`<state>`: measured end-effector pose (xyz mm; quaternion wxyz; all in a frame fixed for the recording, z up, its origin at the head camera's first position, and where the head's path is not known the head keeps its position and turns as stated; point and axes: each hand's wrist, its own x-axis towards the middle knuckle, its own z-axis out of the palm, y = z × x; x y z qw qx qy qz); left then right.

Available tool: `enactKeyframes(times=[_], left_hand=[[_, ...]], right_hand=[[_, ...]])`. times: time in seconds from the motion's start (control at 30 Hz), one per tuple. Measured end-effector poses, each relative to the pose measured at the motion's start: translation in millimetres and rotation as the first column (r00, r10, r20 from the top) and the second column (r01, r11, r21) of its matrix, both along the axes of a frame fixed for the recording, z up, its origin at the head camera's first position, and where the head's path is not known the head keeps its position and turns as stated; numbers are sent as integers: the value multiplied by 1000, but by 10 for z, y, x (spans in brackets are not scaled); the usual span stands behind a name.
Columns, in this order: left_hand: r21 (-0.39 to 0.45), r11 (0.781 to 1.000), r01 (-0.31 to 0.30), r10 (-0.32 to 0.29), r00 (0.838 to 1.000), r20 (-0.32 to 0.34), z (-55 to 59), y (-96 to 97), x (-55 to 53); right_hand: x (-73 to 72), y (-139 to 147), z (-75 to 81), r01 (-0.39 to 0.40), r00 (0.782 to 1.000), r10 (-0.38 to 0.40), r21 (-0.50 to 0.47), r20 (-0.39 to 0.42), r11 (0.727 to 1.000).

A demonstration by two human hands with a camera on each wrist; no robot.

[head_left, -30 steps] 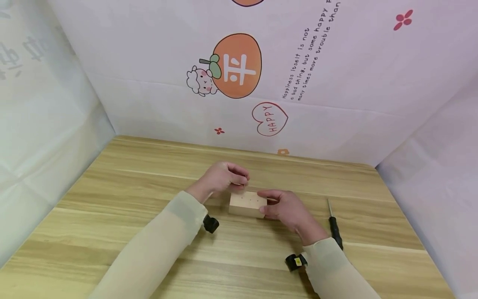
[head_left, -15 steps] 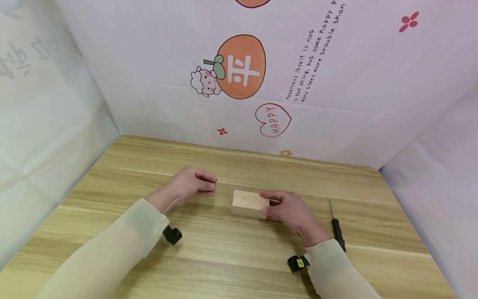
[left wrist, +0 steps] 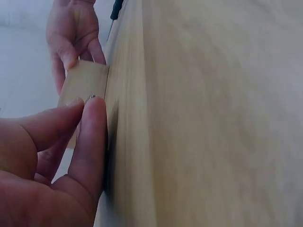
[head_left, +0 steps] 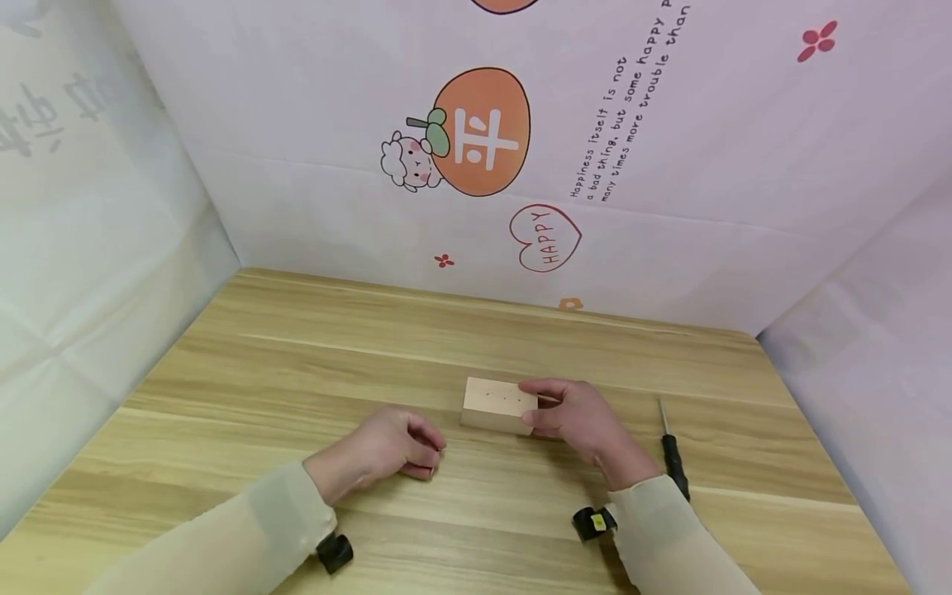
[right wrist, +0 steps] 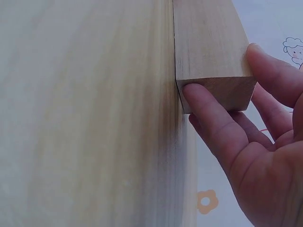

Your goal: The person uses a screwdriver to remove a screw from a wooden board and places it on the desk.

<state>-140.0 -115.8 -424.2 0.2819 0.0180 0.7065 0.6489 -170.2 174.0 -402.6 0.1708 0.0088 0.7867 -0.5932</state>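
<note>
My right hand [head_left: 583, 420] grips the right end of a pale wooden block [head_left: 494, 406] lying on the table. Thumb and fingers hold it at the end in the right wrist view. A row of small holes runs along the block's top face. To the front left of the block, low over the table, is my left hand [head_left: 381, 450]. Between its thumb and forefinger it pinches a small metal screw [left wrist: 91, 97]; just one threaded end shows and the fingers hide the rest.
A screwdriver [head_left: 673, 463] with a black handle lies on the table [head_left: 297, 388] to the right of my right hand, partly behind the sleeve. A printed cloth [head_left: 335, 223] hangs along the table's back edge, with pale cloth at both sides.
My left hand has moved from over the block out to the left, then down toward the front of the table, its fingers still pinched. The right hand stays on the block.
</note>
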Motion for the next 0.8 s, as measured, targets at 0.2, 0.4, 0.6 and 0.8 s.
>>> enactKeyframes(times=[0.2, 0.4, 0.6, 0.8], left_hand=[[-42, 999, -26, 23, 998, -57, -27, 112, -2], [-98, 994, -57, 48, 994, -98, 10, 161, -4], [-144, 986, -84, 69, 992, -104, 41, 192, 3], [-148, 986, -83, 70, 993, -92, 36, 186, -6]], right_hand=[[4, -5, 36, -7, 1000, 7, -8, 4, 1000], [3, -16, 31, 1, 1000, -1, -20, 7, 1000], [-1, -12, 14, 7, 1000, -7, -18, 6, 1000], [-8, -5, 1, 1, 1000, -1, -12, 6, 1000]])
